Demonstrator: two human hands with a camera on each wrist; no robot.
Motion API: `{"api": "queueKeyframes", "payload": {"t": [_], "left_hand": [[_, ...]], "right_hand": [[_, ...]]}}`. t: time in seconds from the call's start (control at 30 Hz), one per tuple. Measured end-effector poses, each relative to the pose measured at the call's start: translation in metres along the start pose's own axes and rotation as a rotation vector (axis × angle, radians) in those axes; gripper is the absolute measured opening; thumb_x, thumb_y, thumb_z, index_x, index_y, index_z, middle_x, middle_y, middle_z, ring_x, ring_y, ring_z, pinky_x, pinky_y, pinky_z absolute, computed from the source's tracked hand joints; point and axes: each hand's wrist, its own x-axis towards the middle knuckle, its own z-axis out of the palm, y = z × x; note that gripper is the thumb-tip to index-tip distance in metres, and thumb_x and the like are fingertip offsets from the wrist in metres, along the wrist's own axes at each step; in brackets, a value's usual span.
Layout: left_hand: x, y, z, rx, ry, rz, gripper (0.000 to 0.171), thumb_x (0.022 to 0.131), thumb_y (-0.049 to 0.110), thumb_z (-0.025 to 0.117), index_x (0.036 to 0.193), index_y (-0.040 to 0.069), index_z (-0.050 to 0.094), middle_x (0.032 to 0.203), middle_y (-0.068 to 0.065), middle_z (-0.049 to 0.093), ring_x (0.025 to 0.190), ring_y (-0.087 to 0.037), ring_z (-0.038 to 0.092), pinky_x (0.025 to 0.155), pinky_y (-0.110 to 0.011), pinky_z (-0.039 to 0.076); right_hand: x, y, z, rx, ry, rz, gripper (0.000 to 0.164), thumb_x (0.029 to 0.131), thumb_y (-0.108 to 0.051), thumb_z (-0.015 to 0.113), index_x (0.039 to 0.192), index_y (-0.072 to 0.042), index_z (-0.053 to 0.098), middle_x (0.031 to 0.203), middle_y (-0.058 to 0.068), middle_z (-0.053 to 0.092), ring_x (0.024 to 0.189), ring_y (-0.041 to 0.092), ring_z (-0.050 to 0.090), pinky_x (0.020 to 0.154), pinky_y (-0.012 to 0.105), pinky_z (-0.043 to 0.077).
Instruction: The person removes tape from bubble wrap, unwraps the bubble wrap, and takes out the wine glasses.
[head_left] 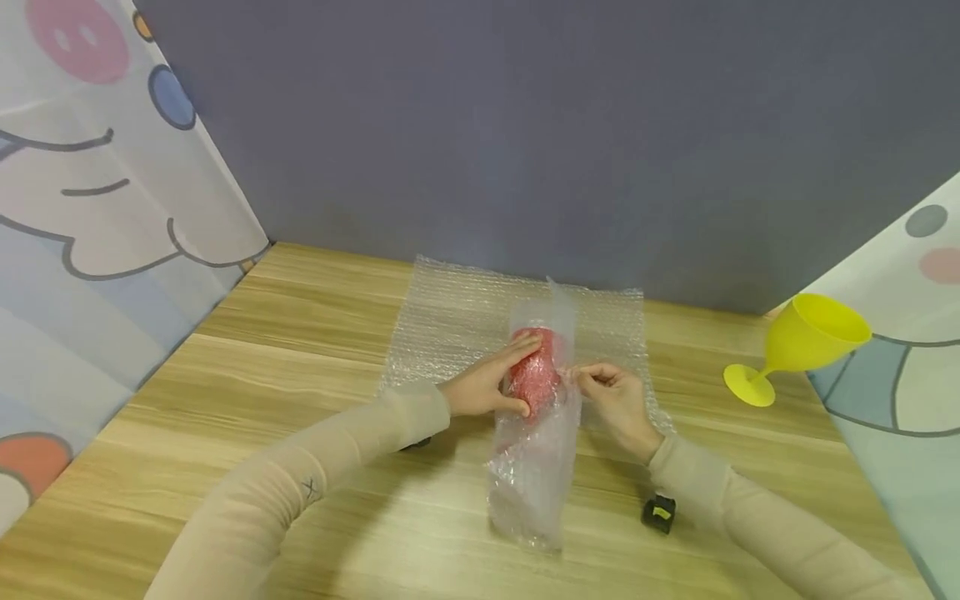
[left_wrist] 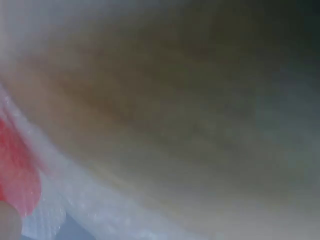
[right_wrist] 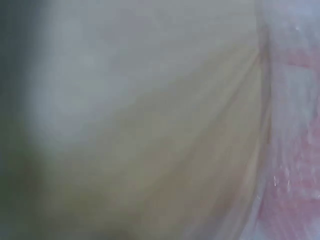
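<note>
A red, rounded object (head_left: 537, 367) lies inside a roll of clear bubble wrap (head_left: 528, 492) at the middle of the table. My left hand (head_left: 491, 379) holds this bundle from the left, thumb toward the near side and fingers over the top. On the other side, my right hand (head_left: 611, 396) pinches the edge of the wrap between thumb and fingertips. Through the film, the object's kind does not show. Red shows at the left border of the left wrist view, while blurred skin or sleeve fills much of both wrist views.
A flat bubble-wrap sheet (head_left: 442, 317) spreads behind the bundle, near the grey back panel (head_left: 525, 150). At the right of the wood-grain table (head_left: 247, 367) stands a yellow goblet (head_left: 806, 342). A small black item (head_left: 659, 514) with a yellow-green mark shows beside the right sleeve.
</note>
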Motion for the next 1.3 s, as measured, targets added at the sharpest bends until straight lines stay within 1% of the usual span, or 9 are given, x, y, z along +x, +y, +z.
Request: {"api": "queueKeyframes", "payload": {"t": [0.13,0.3,0.47,0.63,0.7,0.9,1.0,1.13,1.3], "left_hand": [[-0.002,-0.002,-0.003,0.036,0.0,0.033,0.101,0.07,0.034,0.075,0.148,0.02,0.013,0.155,0.003,0.008,0.142,-0.015,0.005,0.116,-0.042,0.013],[-0.001,0.0,-0.002,0.043,0.021,0.079,0.101,0.068,0.035,0.075,0.148,0.016,0.016,0.155,0.0,0.01,0.142,-0.016,0.005,0.115,-0.045,0.014],[-0.002,0.003,-0.002,0.06,0.049,0.077,0.101,0.066,0.034,0.077,0.147,0.015,0.019,0.155,0.0,0.013,0.142,-0.016,0.008,0.115,-0.045,0.015],[-0.001,0.005,-0.001,0.066,0.035,0.06,0.101,0.067,0.034,0.077,0.147,0.015,0.019,0.154,0.001,0.013,0.142,-0.016,0.007,0.115,-0.043,0.015],[-0.001,0.006,-0.001,0.063,0.034,0.046,0.1,0.067,0.034,0.077,0.147,0.017,0.019,0.154,0.002,0.013,0.142,-0.015,0.007,0.115,-0.043,0.015],[0.0,0.01,-0.003,0.091,0.034,0.03,0.099,0.067,0.032,0.078,0.146,0.016,0.022,0.154,0.003,0.014,0.142,-0.014,0.008,0.116,-0.041,0.015],[0.0,0.011,-0.004,0.095,0.031,0.035,0.097,0.067,0.031,0.079,0.146,0.014,0.024,0.154,0.003,0.016,0.142,-0.013,0.009,0.116,-0.038,0.015],[0.001,0.012,-0.005,0.084,0.024,0.031,0.097,0.067,0.031,0.079,0.146,0.015,0.025,0.154,0.003,0.016,0.142,-0.012,0.008,0.116,-0.036,0.015],[0.001,0.014,-0.006,0.07,0.003,0.008,0.097,0.067,0.031,0.078,0.146,0.017,0.024,0.154,0.005,0.014,0.142,-0.012,0.007,0.116,-0.037,0.014]], "right_hand": [[-0.001,-0.001,-0.001,-0.039,-0.04,0.007,0.017,0.084,0.0,0.058,0.091,0.015,0.063,0.075,-0.015,0.066,0.069,-0.001,0.062,0.065,0.016,0.054],[-0.005,-0.002,-0.003,-0.036,-0.047,0.011,0.017,0.085,0.0,0.058,0.091,0.014,0.064,0.081,-0.012,0.07,0.073,-0.001,0.063,0.068,0.016,0.054],[-0.007,-0.003,-0.001,0.012,-0.042,0.02,0.019,0.085,-0.001,0.058,0.092,0.016,0.063,0.081,-0.017,0.069,0.076,-0.001,0.063,0.07,0.016,0.054],[-0.01,-0.005,-0.001,0.007,-0.047,0.021,0.02,0.085,0.001,0.057,0.094,0.018,0.061,0.079,-0.023,0.066,0.077,-0.003,0.063,0.071,0.014,0.053],[-0.01,-0.005,-0.002,-0.008,-0.05,0.016,0.019,0.085,0.0,0.058,0.095,0.016,0.062,0.083,-0.017,0.069,0.078,-0.003,0.062,0.071,0.014,0.053],[-0.012,-0.006,-0.002,-0.035,-0.056,0.016,0.019,0.086,-0.003,0.059,0.095,0.012,0.065,0.104,0.021,0.067,0.08,-0.002,0.062,0.073,0.015,0.053],[-0.014,-0.007,-0.001,-0.027,-0.049,0.024,0.019,0.086,-0.003,0.059,0.096,0.012,0.064,0.107,0.026,0.063,0.081,-0.002,0.062,0.073,0.015,0.052],[-0.017,-0.007,-0.001,-0.018,-0.016,0.012,0.019,0.086,-0.003,0.059,0.095,0.012,0.065,0.106,0.022,0.065,0.08,-0.002,0.062,0.073,0.015,0.052],[-0.019,-0.005,-0.001,0.009,0.037,-0.017,0.018,0.086,-0.002,0.06,0.093,0.013,0.064,0.093,-0.004,0.071,0.079,-0.003,0.062,0.073,0.014,0.052]]}}
